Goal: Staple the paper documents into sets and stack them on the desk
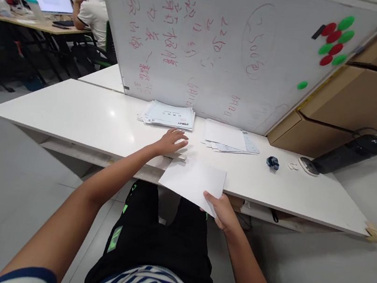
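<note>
My right hand [222, 211] grips the near right corner of a blank white sheet of paper [191, 180], thumb on top. The sheet lies tilted over the table's front edge; whether it is a single sheet I cannot tell. Above the tabletop, my left hand [171, 142] has its fingers spread and holds nothing. Just below that hand is a small pale, shiny object [179, 157], partly hidden and too unclear to name. Beyond my left hand sits a pile of printed papers [169, 115] with a red stamp. To its right lies a second, fanned pile of papers [228, 137].
A whiteboard [218, 61] with red writing and magnets stands behind the white table [83, 111]. Cardboard boxes [375, 101] are stacked at right. On the table's right lie a dark blue object [272, 162] and a black bottle [357, 150]. A person [94, 14] sits at a far-left desk.
</note>
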{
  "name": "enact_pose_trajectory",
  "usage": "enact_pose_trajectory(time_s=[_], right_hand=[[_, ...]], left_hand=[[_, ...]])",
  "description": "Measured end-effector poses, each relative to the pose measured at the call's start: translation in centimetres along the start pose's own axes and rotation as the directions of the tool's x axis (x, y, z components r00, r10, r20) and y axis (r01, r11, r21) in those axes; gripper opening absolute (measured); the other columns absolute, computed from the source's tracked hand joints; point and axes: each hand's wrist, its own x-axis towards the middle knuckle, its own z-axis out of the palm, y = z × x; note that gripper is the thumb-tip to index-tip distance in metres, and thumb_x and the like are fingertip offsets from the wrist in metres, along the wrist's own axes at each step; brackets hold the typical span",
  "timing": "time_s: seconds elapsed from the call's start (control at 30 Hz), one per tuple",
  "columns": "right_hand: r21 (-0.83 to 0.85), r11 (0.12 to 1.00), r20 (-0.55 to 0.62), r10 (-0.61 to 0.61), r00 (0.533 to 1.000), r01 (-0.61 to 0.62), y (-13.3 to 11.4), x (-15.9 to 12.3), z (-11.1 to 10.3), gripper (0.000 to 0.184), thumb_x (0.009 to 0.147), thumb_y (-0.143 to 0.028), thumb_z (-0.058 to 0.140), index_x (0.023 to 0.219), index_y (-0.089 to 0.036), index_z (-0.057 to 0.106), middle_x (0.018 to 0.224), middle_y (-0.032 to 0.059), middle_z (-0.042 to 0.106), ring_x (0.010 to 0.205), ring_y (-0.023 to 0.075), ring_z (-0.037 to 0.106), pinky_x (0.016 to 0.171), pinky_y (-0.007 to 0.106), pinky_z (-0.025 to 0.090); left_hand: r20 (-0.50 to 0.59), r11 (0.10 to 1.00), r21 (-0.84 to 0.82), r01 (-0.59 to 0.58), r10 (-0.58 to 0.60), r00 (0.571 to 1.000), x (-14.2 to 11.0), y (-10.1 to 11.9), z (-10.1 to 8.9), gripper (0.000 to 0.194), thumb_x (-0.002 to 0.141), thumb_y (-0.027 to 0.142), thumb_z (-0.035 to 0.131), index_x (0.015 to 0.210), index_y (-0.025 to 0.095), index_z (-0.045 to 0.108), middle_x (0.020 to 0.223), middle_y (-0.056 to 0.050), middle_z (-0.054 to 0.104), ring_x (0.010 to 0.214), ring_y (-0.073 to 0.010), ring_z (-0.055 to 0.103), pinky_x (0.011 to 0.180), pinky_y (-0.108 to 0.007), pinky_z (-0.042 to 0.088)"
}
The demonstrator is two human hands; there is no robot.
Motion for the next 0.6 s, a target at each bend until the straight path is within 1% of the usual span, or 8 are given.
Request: enact_pose_trajectory(time_s=[0.07, 0.17, 0.23, 0.4, 0.6], right_hand=[[-0.018, 1.000, 0.021, 0.004, 1.000, -0.003, -0.4, 0.3, 0.8, 0.029, 0.069, -0.028, 0.074, 0.090, -0.010, 0.066, 0.073, 0.0071, 0.069, 0.060, 0.0191, 0.063, 0.050, 0.032, 0.055], [-0.040, 0.999, 0.043, 0.006, 0.999, -0.004, -1.0, 0.3, 1.5, 0.029, 0.071, -0.028, 0.073, 0.094, -0.011, 0.065, 0.077, 0.0075, 0.070, 0.062, 0.0190, 0.063, 0.051, 0.032, 0.056], [-0.041, 0.999, 0.040, 0.010, 0.999, -0.009, -1.1, 0.2, 1.5, 0.031, 0.072, -0.027, 0.072, 0.096, -0.011, 0.064, 0.079, 0.0079, 0.070, 0.063, 0.0190, 0.063, 0.051, 0.032, 0.056], [-0.034, 0.999, 0.028, 0.022, 0.999, -0.021, -0.5, 0.4, 0.9, 0.032, 0.071, -0.028, 0.074, 0.095, -0.010, 0.064, 0.076, 0.0083, 0.069, 0.062, 0.0193, 0.063, 0.049, 0.031, 0.055], [-0.042, 0.999, 0.043, 0.034, 0.998, -0.032, -0.1, 0.7, 0.8, 0.032, 0.071, -0.031, 0.074, 0.094, -0.010, 0.065, 0.070, 0.0078, 0.068, 0.060, 0.0198, 0.063, 0.049, 0.031, 0.055]], left_hand=[[0.038, 0.998, 0.061, -0.018, 0.016, 0.999, 1.5, 0.0, 1.1, 0.061, 0.090, 0.064, 0.025, 0.130, 0.026, 0.051, 0.150, -0.004, 0.037, 0.144, -0.0295, 0.009, 0.115, -0.050, 0.013], [0.118, 0.993, 0.117, 0.023, -0.037, 0.992, 2.8, -0.4, 2.5, 0.068, 0.088, 0.068, 0.022, 0.137, 0.026, 0.043, 0.153, -0.006, 0.031, 0.145, -0.0310, 0.004, 0.114, -0.054, 0.012], [0.139, 0.989, 0.138, 0.049, -0.068, 0.988, 3.2, -0.7, 3.1, 0.070, 0.088, 0.069, 0.020, 0.140, 0.026, 0.039, 0.154, -0.007, 0.028, 0.145, -0.0312, 0.001, 0.113, -0.055, 0.011], [0.125, 0.989, 0.139, 0.054, -0.071, 0.990, 3.0, -1.0, 3.2, 0.070, 0.088, 0.069, 0.017, 0.140, 0.027, 0.039, 0.156, -0.006, 0.024, 0.145, -0.0308, -0.002, 0.114, -0.055, 0.009], [0.158, 0.989, 0.133, 0.072, -0.092, 0.983, 2.6, -0.1, 2.8, 0.070, 0.088, 0.068, 0.015, 0.140, 0.026, 0.039, 0.156, -0.006, 0.023, 0.145, -0.0307, -0.003, 0.113, -0.055, 0.008]])
